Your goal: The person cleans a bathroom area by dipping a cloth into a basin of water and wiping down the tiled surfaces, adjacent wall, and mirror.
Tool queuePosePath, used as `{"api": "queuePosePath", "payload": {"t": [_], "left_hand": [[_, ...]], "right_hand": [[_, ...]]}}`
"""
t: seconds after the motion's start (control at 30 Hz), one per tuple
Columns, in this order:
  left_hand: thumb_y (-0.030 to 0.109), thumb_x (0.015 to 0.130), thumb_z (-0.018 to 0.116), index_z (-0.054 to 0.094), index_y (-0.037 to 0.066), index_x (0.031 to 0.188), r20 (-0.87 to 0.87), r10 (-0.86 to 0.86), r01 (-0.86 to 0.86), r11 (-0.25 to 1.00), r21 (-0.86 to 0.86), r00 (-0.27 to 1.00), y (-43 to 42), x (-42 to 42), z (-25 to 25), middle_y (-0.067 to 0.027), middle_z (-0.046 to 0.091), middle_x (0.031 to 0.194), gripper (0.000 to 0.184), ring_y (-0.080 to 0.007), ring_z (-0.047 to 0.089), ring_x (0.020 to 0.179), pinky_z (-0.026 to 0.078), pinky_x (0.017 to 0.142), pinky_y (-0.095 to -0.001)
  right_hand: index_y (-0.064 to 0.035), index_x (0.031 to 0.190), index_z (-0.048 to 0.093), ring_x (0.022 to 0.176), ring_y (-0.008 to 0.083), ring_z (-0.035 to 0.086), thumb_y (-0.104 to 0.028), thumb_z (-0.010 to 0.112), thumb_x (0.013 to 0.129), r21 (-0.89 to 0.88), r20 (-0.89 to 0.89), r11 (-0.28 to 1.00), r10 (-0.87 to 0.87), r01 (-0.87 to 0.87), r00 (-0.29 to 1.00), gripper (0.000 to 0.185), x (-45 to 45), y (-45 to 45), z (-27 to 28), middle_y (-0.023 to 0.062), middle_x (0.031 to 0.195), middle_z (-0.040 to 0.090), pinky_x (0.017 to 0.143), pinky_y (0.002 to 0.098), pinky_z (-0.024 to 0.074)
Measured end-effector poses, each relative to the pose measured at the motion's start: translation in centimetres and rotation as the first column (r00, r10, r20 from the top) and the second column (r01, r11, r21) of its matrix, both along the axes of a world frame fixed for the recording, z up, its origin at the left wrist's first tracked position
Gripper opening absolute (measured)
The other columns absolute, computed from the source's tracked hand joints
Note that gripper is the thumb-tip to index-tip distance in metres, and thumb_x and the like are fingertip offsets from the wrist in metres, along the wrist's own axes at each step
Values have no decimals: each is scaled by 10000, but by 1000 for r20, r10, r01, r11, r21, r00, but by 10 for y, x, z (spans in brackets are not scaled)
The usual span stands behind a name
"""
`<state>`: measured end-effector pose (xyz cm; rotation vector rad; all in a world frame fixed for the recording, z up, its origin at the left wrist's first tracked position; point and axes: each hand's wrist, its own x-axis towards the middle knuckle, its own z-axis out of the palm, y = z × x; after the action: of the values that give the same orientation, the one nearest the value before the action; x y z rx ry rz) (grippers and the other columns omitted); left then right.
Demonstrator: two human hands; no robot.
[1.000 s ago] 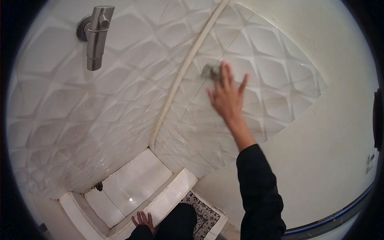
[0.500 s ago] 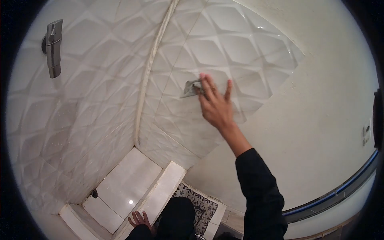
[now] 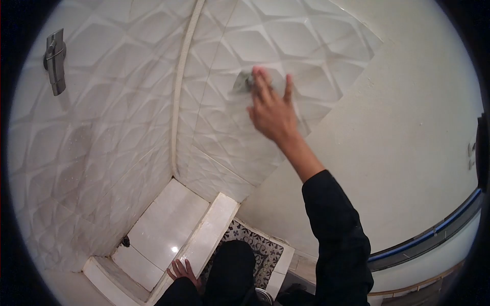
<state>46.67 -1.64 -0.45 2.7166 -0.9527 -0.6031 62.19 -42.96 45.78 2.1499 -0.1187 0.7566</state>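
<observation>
My right hand [image 3: 273, 109] is pressed against the white embossed wall tiles [image 3: 252, 43], fingers stretched upward and the little finger held apart. Under its fingertips is a thin grey-green cloth [image 3: 243, 81], partly covered by the hand and smeared by motion. Lower down, my left hand [image 3: 185, 271] lies with spread fingers on the white tiled ledge [image 3: 209, 230] and holds nothing.
A ribbed white hose [image 3: 183, 61] runs down the wall corner. At left a metal tap fitting [image 3: 56, 64] sticks out of the tiles. Below are a tiled shower floor [image 3: 171, 214] with a dark drain hole [image 3: 125, 241] and a patterned floor mat or tile [image 3: 265, 250].
The view has shifted, so the tiles and ledge sit higher in the picture. My right hand and the cloth have slid a little upward on the wall. My left hand stays on the ledge.
</observation>
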Motion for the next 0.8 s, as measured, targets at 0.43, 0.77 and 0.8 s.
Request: {"api": "queuePosePath", "payload": {"t": [0.43,0.77,0.8], "left_hand": [[722,837,500,145,24,1589,-272,45,-44,999,12,961,-6,15,35,-342,46,1618,1085,-468,-74,1514,-97,1124,-719],[718,837,504,212,78,1579,514,-16,23,1000,-9,857,-9,9,-14,-324,187,1584,1022,-478,119,1497,22,1141,-724],[730,828,507,217,92,1580,234,-22,8,998,61,972,-7,13,5,-315,176,1590,1029,-471,107,1502,21,1143,-724]], "right_hand": [[-95,1339,626,1535,260,209,-327,560,922,3,390,986,-157,169,907,481,-67,-24,62,132,1643,264,1175,679,-35],[-34,1385,570,1541,278,175,-501,527,948,-47,325,981,-162,187,932,640,-75,-22,79,184,1631,262,1175,655,-76],[-41,1374,580,1536,287,191,-502,528,943,-77,415,972,-173,224,893,634,-75,-25,97,186,1623,279,1174,663,-61]]}}
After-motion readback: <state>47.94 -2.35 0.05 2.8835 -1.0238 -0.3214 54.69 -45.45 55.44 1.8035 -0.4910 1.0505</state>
